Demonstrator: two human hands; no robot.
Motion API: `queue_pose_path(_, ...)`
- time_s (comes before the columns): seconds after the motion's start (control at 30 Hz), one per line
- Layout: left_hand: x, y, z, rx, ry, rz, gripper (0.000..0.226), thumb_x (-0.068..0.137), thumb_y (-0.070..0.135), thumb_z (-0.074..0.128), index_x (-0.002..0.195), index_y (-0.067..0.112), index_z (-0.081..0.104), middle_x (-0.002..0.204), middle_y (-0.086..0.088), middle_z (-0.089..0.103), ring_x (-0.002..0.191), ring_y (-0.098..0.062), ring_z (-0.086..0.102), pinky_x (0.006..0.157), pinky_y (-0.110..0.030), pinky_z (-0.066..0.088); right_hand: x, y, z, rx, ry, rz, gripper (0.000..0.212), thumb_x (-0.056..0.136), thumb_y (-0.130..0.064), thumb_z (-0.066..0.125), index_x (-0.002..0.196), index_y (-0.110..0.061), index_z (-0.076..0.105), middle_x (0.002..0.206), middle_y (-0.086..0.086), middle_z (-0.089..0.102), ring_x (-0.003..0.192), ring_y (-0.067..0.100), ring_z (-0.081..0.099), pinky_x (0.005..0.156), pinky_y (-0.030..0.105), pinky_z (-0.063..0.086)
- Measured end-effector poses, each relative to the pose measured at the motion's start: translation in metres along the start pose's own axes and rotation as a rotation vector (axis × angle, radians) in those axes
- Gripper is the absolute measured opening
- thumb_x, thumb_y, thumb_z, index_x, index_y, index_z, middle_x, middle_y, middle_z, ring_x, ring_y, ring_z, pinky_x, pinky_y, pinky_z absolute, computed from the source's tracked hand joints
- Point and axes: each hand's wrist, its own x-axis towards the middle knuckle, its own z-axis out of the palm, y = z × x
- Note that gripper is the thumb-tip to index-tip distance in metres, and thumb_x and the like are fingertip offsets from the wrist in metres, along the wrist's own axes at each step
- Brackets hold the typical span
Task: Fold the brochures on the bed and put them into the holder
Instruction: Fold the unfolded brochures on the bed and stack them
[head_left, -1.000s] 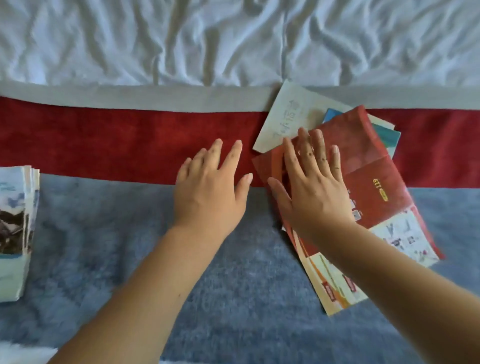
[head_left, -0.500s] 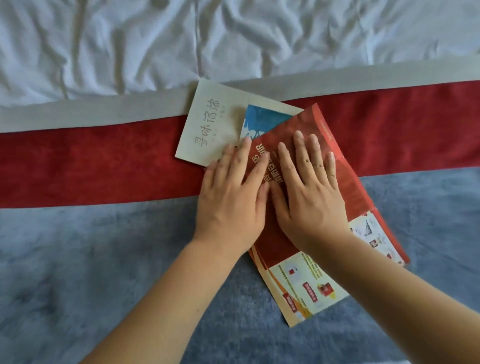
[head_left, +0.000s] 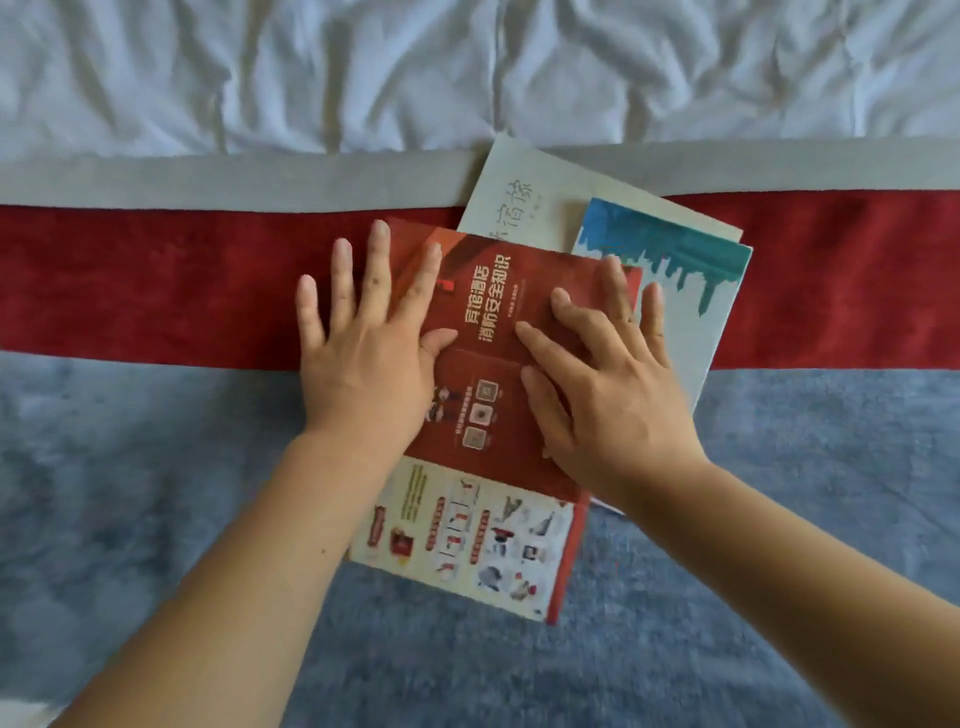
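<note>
Across the seam between the red band (head_left: 156, 291) and the blue-grey blanket (head_left: 130, 519), the red brochure (head_left: 483, 374) lies flat, turned slightly clockwise. It is a long rectangle of smooth printed paper. Its upper panels are deep red with pale lettering and small square code marks. Its lowest panel is cream with rows of small red illustrations. A faint crosswise crease separates the two red panels.

The left hand (head_left: 363, 364) lies flat with straight, spread fingers and grips nothing. Its palm and thumb press the left edge of the red brochure, the index finger lies on the upper left corner, and the outer fingers rest on the red band.

The right hand (head_left: 613, 395) is also flat, with the fingers extended and slightly apart, and grips nothing. It presses the right half of the red brochure, with the fingertips reaching that sheet's right edge.

Two further sheets lie partly under the red brochure. The cream brochure (head_left: 519, 202) has matt stock and grey characters. The blue-and-white brochure (head_left: 691, 280) carries a jagged teal skyline shape.

The red band has a short velvety nap, and the blue-grey blanket is plush and mottled. A flat grey strip (head_left: 208, 182) borders the band on the far side, and beyond it lies a creased white sheet (head_left: 311, 67).
</note>
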Motion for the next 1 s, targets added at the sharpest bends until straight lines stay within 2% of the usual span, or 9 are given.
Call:
queue_pose_path(0.2,-0.006,-0.049,-0.002,-0.022,0.054,-0.045,0.066,0.106,0.047,0.038,0.164,0.037,0.007,0.173,-0.006,-0.003,0.159,-0.031,0.001,0.126,-0.056,0.005,-0.008,-0.048,0.029,-0.008,-0.060,-0.081,0.047,0.100,-0.038,0.063,0.141,-0.013,0.065,0.137,0.023,0.059,0.149,0.045,0.036,0.124,0.061,0.024)
queue_pose_path(0.4,-0.052,-0.076,0.015,-0.111,0.053,-0.069,0.064,0.106,0.053,0.026,0.164,0.031,0.013,0.173,-0.009,0.003,0.159,-0.032,0.004,0.127,-0.054,0.005,-0.015,-0.105,0.050,-0.180,-0.166,0.020,0.069,0.107,-0.057,0.024,0.160,-0.014,0.036,0.153,0.031,0.042,0.153,0.047,0.026,0.126,0.056,0.022)
queue_pose_path(0.47,-0.072,-0.086,0.024,-0.121,0.049,-0.084,0.066,0.106,0.057,0.023,0.164,0.028,0.014,0.172,-0.009,0.003,0.159,-0.032,0.002,0.127,-0.054,0.003,-0.018,-0.123,0.057,-0.241,-0.177,0.070,0.075,0.106,-0.060,0.019,0.162,-0.012,0.030,0.157,0.033,0.034,0.152,0.050,0.024,0.124,0.058,0.025)
queue_pose_path(0.57,-0.097,-0.108,0.038,-0.112,0.037,-0.118,0.070,0.103,0.061,0.018,0.165,0.029,0.009,0.173,-0.009,-0.002,0.159,-0.033,0.000,0.127,-0.057,0.004,-0.017,-0.145,0.067,-0.294,-0.174,0.137,0.079,0.104,-0.062,0.023,0.162,-0.009,0.031,0.163,0.031,0.026,0.148,0.053,0.031,0.115,0.058,0.035)
queue_pose_path(0.63,-0.108,-0.126,0.047,-0.118,0.031,-0.121,0.070,0.103,0.063,0.017,0.165,0.031,0.007,0.172,-0.009,-0.005,0.159,-0.034,-0.003,0.126,-0.059,0.004,-0.016,-0.156,0.074,-0.292,-0.129,0.131,0.071,0.104,-0.059,0.036,0.154,-0.009,0.043,0.161,0.030,0.029,0.140,0.053,0.039,0.107,0.058,0.040)
queue_pose_path(0.77,-0.111,-0.160,0.055,-0.126,0.057,-0.045,0.075,0.102,0.067,0.023,0.165,0.029,0.007,0.172,-0.011,-0.006,0.158,-0.033,-0.006,0.126,-0.060,0.005,-0.010,-0.170,0.087,-0.170,-0.022,0.088,0.052,0.103,-0.053,0.047,0.133,-0.012,0.053,0.156,0.025,0.037,0.141,0.044,0.030,0.107,0.057,0.030)
queue_pose_path(0.87,-0.106,-0.180,0.054,-0.157,0.082,-0.038,0.079,0.101,0.068,0.024,0.165,0.025,0.006,0.171,-0.017,-0.007,0.158,-0.033,-0.008,0.127,-0.055,0.001,-0.001,-0.178,0.092,-0.103,0.021,0.080,0.056,0.103,-0.051,0.046,0.143,-0.012,0.047,0.166,0.020,0.025,0.155,0.040,0.015,0.120,0.054,0.018)
queue_pose_path(0.93,-0.102,-0.187,0.053,-0.206,0.112,-0.044,0.069,0.105,0.057,0.021,0.165,0.025,0.008,0.171,-0.016,-0.007,0.158,-0.033,-0.009,0.128,-0.053,-0.002,0.007,-0.183,0.094,-0.081,0.018,0.072,0.062,0.105,-0.052,0.041,0.152,-0.012,0.039,0.171,0.018,0.014,0.160,0.036,0.004,0.126,0.051,0.009)
queue_pose_path(1.0,-0.096,-0.188,0.052,-0.232,0.151,-0.046,0.063,0.107,0.048,0.021,0.165,0.025,0.012,0.171,-0.016,-0.004,0.158,-0.033,-0.007,0.127,-0.054,-0.002,0.014,-0.187,0.097,-0.090,0.021,0.075,0.066,0.106,-0.052,0.038,0.157,-0.011,0.035,0.172,0.016,0.013,0.160,0.034,0.003,0.128,0.049,0.003)
